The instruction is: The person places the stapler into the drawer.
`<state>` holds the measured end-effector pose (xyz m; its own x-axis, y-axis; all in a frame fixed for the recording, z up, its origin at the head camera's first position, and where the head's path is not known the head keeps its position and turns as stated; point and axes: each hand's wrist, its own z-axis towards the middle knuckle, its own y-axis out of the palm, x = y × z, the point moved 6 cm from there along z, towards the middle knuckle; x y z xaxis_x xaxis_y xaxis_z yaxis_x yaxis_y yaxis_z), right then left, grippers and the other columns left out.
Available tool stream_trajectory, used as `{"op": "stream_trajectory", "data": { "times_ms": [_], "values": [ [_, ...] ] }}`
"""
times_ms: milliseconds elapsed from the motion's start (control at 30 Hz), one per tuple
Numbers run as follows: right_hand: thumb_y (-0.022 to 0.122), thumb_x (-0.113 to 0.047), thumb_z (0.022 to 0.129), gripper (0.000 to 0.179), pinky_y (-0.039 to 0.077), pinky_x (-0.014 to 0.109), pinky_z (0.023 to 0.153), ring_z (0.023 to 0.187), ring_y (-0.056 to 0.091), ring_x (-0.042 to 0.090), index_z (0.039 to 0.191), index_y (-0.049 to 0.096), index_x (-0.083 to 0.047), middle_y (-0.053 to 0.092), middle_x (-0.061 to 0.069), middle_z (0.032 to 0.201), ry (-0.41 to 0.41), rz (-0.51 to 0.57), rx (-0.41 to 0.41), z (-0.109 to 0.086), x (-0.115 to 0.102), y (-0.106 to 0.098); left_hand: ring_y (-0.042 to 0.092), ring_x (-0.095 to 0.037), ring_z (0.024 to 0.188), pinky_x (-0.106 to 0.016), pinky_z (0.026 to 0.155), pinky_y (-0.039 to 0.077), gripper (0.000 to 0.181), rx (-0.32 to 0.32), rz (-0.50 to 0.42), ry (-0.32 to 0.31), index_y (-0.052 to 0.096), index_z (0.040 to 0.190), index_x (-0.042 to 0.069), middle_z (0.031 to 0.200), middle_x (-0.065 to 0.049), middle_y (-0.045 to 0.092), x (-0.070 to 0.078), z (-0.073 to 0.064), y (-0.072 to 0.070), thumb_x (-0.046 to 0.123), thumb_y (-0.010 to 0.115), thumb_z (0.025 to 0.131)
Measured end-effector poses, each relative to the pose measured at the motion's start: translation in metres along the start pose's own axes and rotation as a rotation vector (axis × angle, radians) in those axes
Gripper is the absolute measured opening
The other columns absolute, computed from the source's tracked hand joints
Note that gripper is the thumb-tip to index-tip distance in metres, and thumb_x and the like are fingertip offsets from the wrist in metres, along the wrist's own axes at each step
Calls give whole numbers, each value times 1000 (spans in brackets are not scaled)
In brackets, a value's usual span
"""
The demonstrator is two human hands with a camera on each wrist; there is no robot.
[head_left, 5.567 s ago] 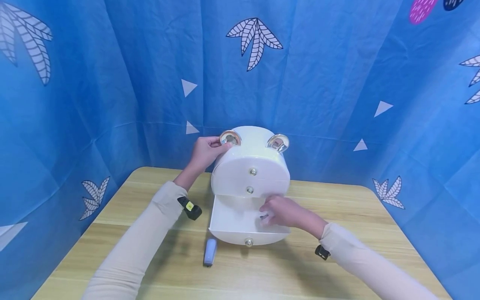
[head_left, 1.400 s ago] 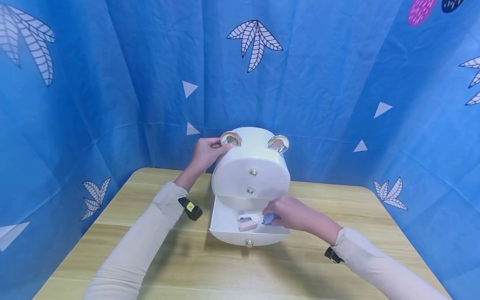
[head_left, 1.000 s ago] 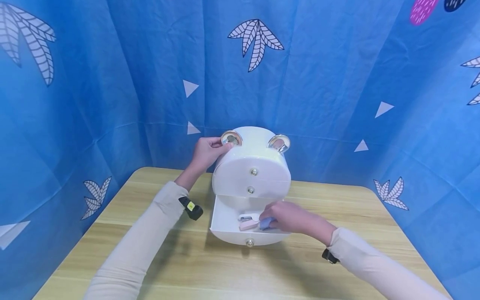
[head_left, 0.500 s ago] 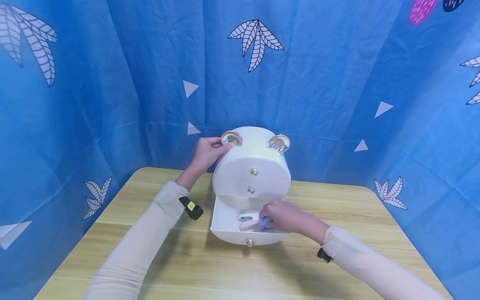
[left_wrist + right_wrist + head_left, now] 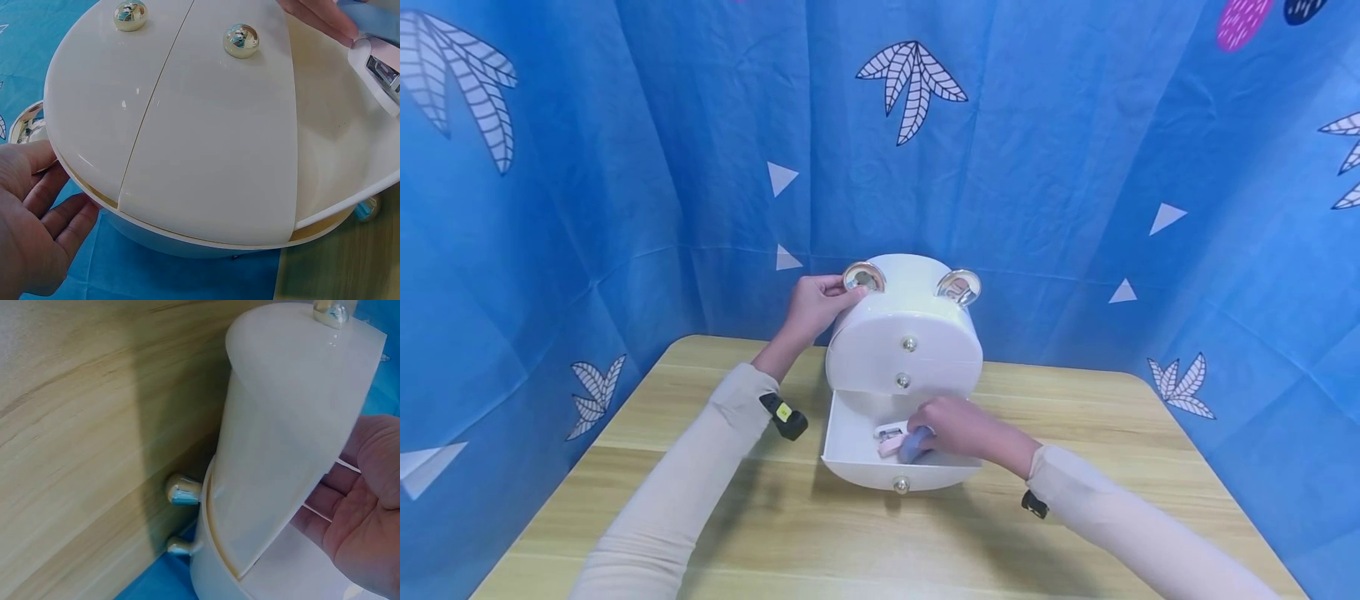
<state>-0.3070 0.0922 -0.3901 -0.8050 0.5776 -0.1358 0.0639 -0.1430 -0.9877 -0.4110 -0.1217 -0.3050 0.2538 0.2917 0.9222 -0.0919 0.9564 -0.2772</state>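
Observation:
A white round drawer box (image 5: 901,354) with gold ears stands at the table's back, its lowest drawer (image 5: 853,417) pulled out. My left hand (image 5: 812,307) holds the box's left gold ear (image 5: 864,277), thumb in front; in the left wrist view its fingers lie along the box's rim. Inside the drawer my right hand (image 5: 951,427) grips a lavender-blue stapler (image 5: 914,447), partly covered by the fingers. Right beside it lies a pink and white stapler (image 5: 384,69) with a metal part showing. In the right wrist view the drawer front (image 5: 306,356) hides the held stapler.
Both upper drawers (image 5: 902,358) are closed, each with a round gold knob. The drawer's low front wall (image 5: 865,477) stands between the staplers and the table's near side. Wooden tabletop (image 5: 760,533) surrounds the box, and a blue patterned curtain (image 5: 730,167) hangs close behind it.
The blue stapler, earlier on the table left of the drawer, is now inside it in my right hand. That hand has shifted left against the pink stapler, which has turned slightly. Left hand unchanged.

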Motion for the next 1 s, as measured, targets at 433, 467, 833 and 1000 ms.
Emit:
{"op": "stream_trajectory", "data": {
  "times_ms": [433, 467, 833, 1000],
  "values": [
    [80, -3, 83, 22, 61, 34, 87, 95, 74, 23, 105, 78, -3, 79, 8, 101, -31, 19, 54, -2, -2, -13, 73, -30, 111, -40, 94, 60, 45, 4, -12, -6, 72, 125, 4, 120, -17, 74, -2, -2, 0, 29, 80, 89],
    [80, -3, 84, 22, 61, 34, 87, 96, 74, 23, 106, 78, -3, 79, 8, 102, -27, 25, 58, -3, -2, -14, 73, -29, 111, -40, 95, 60, 45, 3, -11, -7, 72, 125, 4, 121, -17, 74, -2, -2, 0, 29, 80, 89],
    [79, -4, 87, 22, 61, 38, 89, 99, 74, 22, 109, 78, -5, 79, 9, 104, -19, 234, 155, -14, -14, -29, 73, -28, 109, -39, 93, 61, 43, 3, -3, 10, 73, 123, 5, 118, -16, 75, 0, -2, 1, 30, 80, 89],
    [76, -8, 90, 19, 61, 34, 91, 101, 74, 14, 109, 79, -11, 79, 3, 106, -31, 415, 170, -18, -25, -28, 74, -28, 108, -38, 92, 61, 43, 4, -4, 10, 73, 123, 5, 118, -16, 76, 0, -2, 0, 30, 80, 89]
  ]
}}
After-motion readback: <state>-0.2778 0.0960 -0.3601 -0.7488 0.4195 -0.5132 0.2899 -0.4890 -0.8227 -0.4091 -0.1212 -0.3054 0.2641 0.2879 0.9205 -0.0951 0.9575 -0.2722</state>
